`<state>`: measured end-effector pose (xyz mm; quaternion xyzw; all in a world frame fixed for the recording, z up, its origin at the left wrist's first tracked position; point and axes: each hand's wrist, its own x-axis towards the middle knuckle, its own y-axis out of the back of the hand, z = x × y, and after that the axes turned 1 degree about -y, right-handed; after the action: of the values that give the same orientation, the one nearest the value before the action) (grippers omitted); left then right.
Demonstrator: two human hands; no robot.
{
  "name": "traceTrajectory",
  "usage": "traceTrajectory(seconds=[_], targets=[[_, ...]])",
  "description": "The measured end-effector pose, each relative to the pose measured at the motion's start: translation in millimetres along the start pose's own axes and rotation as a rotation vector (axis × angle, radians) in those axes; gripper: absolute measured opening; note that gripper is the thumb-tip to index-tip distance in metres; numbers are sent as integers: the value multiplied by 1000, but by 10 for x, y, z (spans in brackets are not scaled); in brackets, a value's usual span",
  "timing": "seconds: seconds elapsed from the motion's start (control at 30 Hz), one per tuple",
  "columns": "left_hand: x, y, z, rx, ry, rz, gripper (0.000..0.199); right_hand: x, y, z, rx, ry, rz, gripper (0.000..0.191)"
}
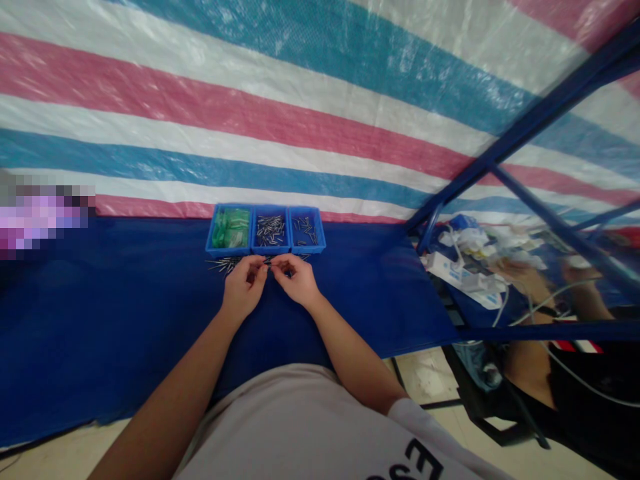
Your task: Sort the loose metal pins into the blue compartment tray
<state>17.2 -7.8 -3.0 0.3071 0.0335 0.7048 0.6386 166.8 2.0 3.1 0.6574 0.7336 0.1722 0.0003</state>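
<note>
My left hand (245,283) and my right hand (296,277) meet just in front of the blue bins, thumbs and fingertips pinched close together. Whatever sits between the fingertips is too small to make out. Thin metal pieces (226,264) lie in a loose row on the blue table, partly behind my hands. Behind them stand three joined blue bins: the left bin (229,253) holds green plastic packets (233,227), the middle bin (255,235) many thin metal pins (271,230), and the right bin (314,245) fewer short metal pieces (305,230).
The blue tabletop (125,320) stretches to both sides. A striped plastic sheet (300,127) hangs behind it. At right, a blue metal frame (480,163) separates off a power strip (465,280), cables and another person's arm (530,373). A blurred patch (40,217) is at far left.
</note>
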Motion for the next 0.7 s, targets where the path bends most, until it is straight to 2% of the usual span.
traceTrajectory(seconds=[0.3, 0.7], targets=[[4, 2, 15, 3, -77, 19, 17, -10, 4, 1, -33, -2, -12, 30], [-9, -30, -75, 0, -28, 14, 22, -13, 45, -42, -196, 114, -44, 25]])
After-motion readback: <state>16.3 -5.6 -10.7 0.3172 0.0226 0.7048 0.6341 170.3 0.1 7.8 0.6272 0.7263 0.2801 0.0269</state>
